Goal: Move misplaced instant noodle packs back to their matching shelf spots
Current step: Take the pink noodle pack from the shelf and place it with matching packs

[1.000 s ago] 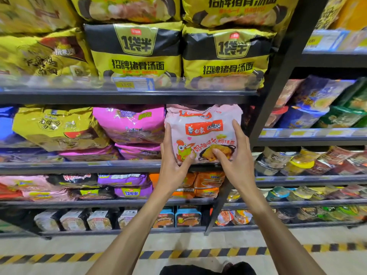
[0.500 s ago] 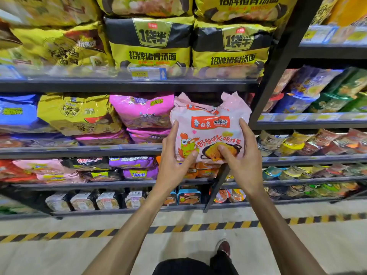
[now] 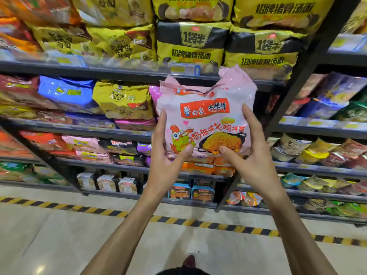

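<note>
**Grip on pink pack (image 3: 206, 116), both sides, mid-air at the shelving**

Pink pack sits upright in the air, in front of the shelves, not on any of them. It's a soft, puffy plastic pillow w/ a glossy skin, crinkled and gathered at the two top corners. An orange-red brand band, a cartoon chicken and a noodle photo are on the front.

Left hand (image 3: 164, 165) grips the lower-left edge: index finger runs straight up the side, thumb presses across the front by the chicken. Right hand (image 3: 252, 155) mirrors it on the lower-right edge, thumb on the noodle photo. The other fingers are behind the pack, hidden.

The pack's top corners overlap the shelf lip (image 3: 119, 73) under the yellow-black packs (image 3: 190, 46), fat foil-shiny bags stacked two high. A magenta pack (image 3: 154, 94) peeks out just left of it. Flat orange packs (image 3: 198, 167) show below it, btwn the two wrists. A dark metal shelf post (image 3: 297, 76) slants just to the right.

Lower down, a pale smooth floor (image 3: 59, 245) w/ a yellow-black hazard stripe (image 3: 99, 210).
</note>
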Motion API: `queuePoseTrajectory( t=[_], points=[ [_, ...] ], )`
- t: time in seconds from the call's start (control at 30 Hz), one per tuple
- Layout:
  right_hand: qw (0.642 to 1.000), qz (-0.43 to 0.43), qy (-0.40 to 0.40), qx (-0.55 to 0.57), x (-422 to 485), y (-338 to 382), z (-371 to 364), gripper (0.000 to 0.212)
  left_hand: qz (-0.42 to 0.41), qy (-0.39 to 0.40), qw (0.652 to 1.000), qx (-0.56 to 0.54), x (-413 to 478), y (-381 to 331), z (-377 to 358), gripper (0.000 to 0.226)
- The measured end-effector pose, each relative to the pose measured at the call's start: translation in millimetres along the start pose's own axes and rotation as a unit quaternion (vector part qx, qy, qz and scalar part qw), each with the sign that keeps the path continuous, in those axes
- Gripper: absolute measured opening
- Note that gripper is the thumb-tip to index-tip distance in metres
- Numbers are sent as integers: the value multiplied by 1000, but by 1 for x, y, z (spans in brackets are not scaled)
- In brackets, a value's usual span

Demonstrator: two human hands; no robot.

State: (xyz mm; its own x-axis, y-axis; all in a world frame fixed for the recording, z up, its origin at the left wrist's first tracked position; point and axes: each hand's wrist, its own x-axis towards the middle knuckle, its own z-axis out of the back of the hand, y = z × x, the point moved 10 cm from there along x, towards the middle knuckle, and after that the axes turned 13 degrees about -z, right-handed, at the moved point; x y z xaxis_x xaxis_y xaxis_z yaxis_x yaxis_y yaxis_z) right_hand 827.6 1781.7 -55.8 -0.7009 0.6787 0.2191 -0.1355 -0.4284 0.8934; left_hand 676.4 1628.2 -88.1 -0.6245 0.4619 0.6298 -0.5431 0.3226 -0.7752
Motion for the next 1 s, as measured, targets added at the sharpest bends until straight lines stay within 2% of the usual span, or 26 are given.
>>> queuePoseTrajectory(
  t=[0.17,0.3,0.47,0.83,1.0],
  points=[
    [999,-20,35,23,-28,13,-34,94,2,1,999,49,-15,-37,44,88],
    [996,24,43,73,-51,37,-60,98,-20,0,995,95,-32,-76,83,83],
    [986,68,110,102,-82,81,-122,98,-29,-38,989,142,-64,-118,160,82],
    [952,98,245,153,-148,180,-261,92,-15,-202,956,210,-146,-189,323,86],
    [923,115,322,175,-167,231,-338,88,-11,-264,933,244,-169,-214,401,84]
  ],
)
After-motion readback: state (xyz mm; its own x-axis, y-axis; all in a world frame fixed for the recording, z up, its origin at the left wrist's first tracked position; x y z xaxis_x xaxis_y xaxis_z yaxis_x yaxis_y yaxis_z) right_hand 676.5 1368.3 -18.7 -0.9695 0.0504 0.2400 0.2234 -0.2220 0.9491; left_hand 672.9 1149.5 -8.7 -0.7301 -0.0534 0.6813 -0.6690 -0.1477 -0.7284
